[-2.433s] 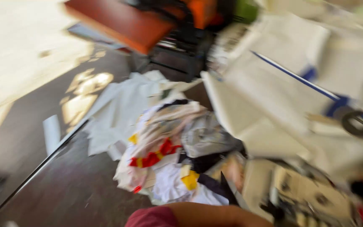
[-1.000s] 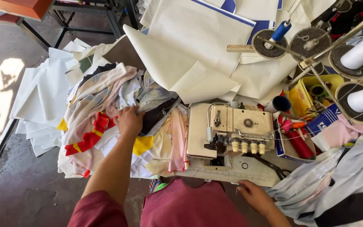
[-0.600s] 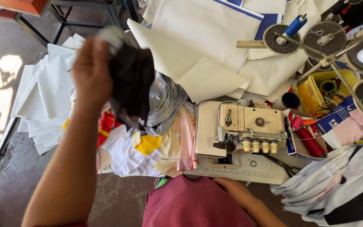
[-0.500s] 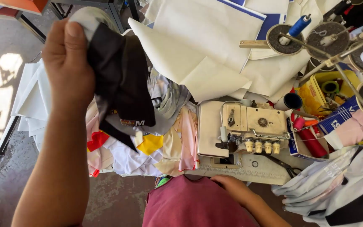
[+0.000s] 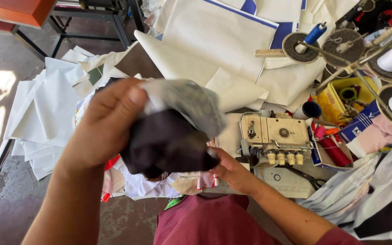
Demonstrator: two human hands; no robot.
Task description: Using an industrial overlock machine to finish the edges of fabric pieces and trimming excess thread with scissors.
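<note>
left hand (image 5: 107,124) raised close to the camera, grip closed around a bunched piece of dark brown and grey fabric (image 5: 173,136), fingers wrapped over its upper edge. right hand (image 5: 232,170) lower, grip pinching the same bundle's bottom right corner. the bundle hangs in the air above a heap of white, red and yellow cloth pieces (image 5: 132,181) on the table. cream overlock sewing machine (image 5: 275,136) just right of the right hand. stacked white fabric panels (image 5: 41,118) lie to the left.
</note>
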